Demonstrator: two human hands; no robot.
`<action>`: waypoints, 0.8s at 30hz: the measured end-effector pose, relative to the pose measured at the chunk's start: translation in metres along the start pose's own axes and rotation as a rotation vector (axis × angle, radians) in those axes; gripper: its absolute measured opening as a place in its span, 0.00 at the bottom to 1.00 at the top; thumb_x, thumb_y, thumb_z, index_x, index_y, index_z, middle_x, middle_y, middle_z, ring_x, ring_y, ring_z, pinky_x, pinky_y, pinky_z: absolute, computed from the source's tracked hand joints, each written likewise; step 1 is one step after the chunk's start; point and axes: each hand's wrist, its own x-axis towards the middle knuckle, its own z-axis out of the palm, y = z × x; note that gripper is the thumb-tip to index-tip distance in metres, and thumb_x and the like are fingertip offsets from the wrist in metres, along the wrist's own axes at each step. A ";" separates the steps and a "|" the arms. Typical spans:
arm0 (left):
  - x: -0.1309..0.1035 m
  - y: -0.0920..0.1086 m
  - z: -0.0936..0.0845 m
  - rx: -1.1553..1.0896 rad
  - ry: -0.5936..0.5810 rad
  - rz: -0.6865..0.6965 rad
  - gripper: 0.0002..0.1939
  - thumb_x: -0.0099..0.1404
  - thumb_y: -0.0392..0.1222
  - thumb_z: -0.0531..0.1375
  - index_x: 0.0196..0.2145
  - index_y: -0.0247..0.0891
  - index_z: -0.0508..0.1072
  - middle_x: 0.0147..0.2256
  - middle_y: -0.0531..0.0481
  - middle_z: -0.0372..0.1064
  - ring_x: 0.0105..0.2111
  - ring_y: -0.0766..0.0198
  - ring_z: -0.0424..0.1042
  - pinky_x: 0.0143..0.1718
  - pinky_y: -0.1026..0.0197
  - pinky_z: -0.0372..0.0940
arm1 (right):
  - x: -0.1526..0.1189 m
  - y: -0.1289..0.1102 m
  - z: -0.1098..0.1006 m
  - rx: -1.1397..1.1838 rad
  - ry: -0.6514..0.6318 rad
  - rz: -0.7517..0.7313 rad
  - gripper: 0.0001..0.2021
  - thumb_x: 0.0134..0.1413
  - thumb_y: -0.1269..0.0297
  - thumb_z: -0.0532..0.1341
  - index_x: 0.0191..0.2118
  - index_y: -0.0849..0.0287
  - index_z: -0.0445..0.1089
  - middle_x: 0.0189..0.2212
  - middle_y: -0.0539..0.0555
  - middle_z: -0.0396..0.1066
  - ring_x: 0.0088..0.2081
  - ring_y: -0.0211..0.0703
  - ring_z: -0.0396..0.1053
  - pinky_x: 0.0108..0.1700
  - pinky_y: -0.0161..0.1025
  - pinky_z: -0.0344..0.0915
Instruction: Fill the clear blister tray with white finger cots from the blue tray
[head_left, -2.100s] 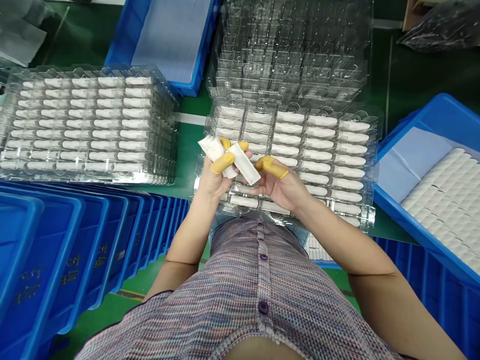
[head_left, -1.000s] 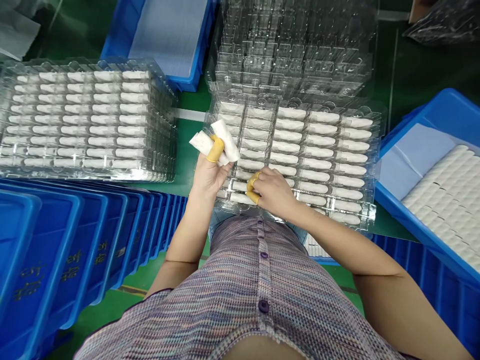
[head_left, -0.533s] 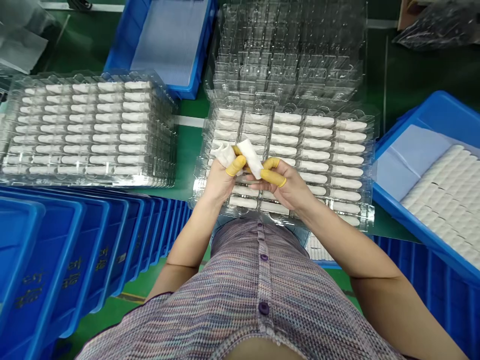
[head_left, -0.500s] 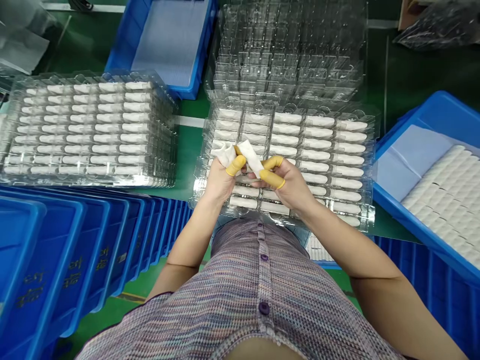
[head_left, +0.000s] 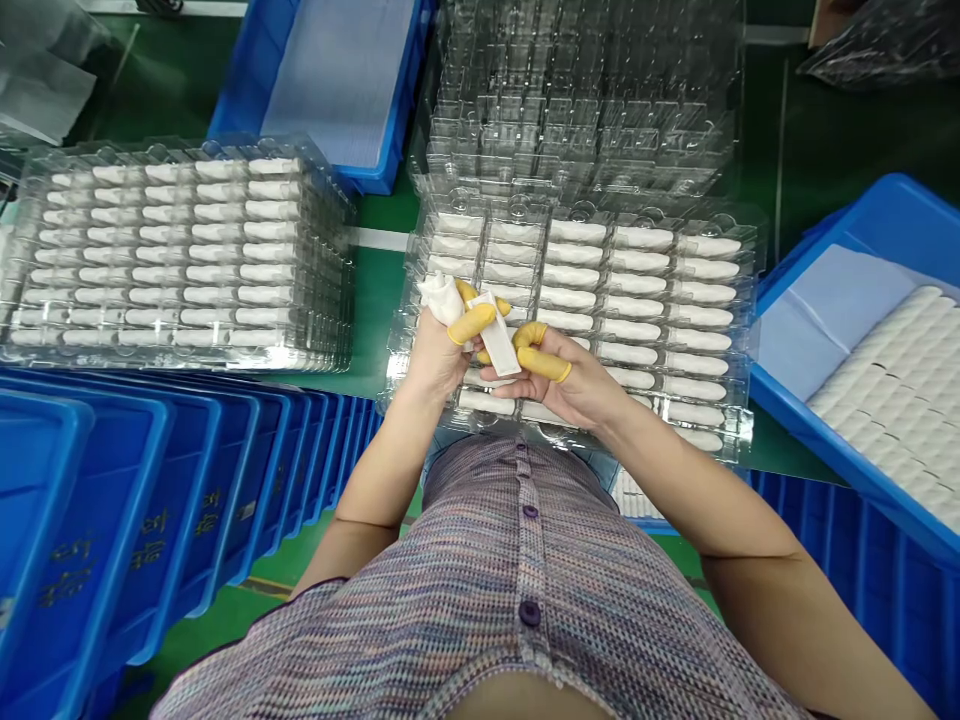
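Orientation of the white piece [head_left: 501, 345] has changed: half a second ago a plain face showed, with right thumb and forefinger pinching the lower end; now a flat face with a raised rim is turned up. Left hand [head_left: 441, 352] has its yellow-capped thumb across the upper end and holds the piece firmly, with a bundle of further white pieces [head_left: 441, 297] gathered beside it in the same grip. Right hand [head_left: 566, 375] has capped thumb and curled forefinger set narrowly together just beside the lower end; whether they touch it cannot be told.

Location of the piece: tilted, above the near left part of the transparent tray [head_left: 396, 345], whose rows of white pieces [head_left: 635, 308] lie in their slots. A second ago the right hand was down at those rows; it is now up at the piece.

Assessment: handling of this piece appears unfinished, since it is in hand and not in a slot.
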 end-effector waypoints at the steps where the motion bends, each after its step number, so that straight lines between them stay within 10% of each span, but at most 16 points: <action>1: -0.001 0.000 0.001 0.019 -0.001 0.006 0.28 0.42 0.53 0.82 0.27 0.39 0.70 0.29 0.52 0.78 0.18 0.73 0.61 0.18 0.66 0.56 | 0.000 0.000 0.000 0.032 -0.002 0.024 0.24 0.49 0.48 0.79 0.36 0.55 0.67 0.40 0.51 0.82 0.42 0.43 0.84 0.42 0.38 0.83; 9: 0.005 -0.003 -0.013 -0.069 0.121 0.071 0.25 0.61 0.65 0.72 0.37 0.42 0.73 0.28 0.54 0.72 0.23 0.69 0.68 0.21 0.64 0.62 | 0.004 0.000 -0.012 -0.066 0.097 0.027 0.20 0.52 0.52 0.75 0.38 0.54 0.66 0.38 0.53 0.81 0.40 0.44 0.82 0.36 0.36 0.77; 17: 0.012 0.007 -0.035 -0.146 0.184 0.157 0.18 0.63 0.55 0.74 0.40 0.43 0.76 0.40 0.51 0.78 0.35 0.69 0.76 0.34 0.68 0.71 | 0.007 -0.004 -0.024 -1.614 0.263 -0.285 0.10 0.56 0.67 0.65 0.45 0.56 0.73 0.39 0.57 0.80 0.44 0.55 0.75 0.41 0.45 0.66; 24: 0.011 0.000 -0.035 -0.154 0.131 0.217 0.21 0.55 0.55 0.79 0.36 0.42 0.77 0.34 0.54 0.73 0.37 0.67 0.75 0.38 0.68 0.72 | 0.024 0.005 -0.008 -2.059 0.044 -0.242 0.10 0.65 0.72 0.59 0.43 0.64 0.79 0.36 0.65 0.80 0.47 0.59 0.71 0.42 0.48 0.63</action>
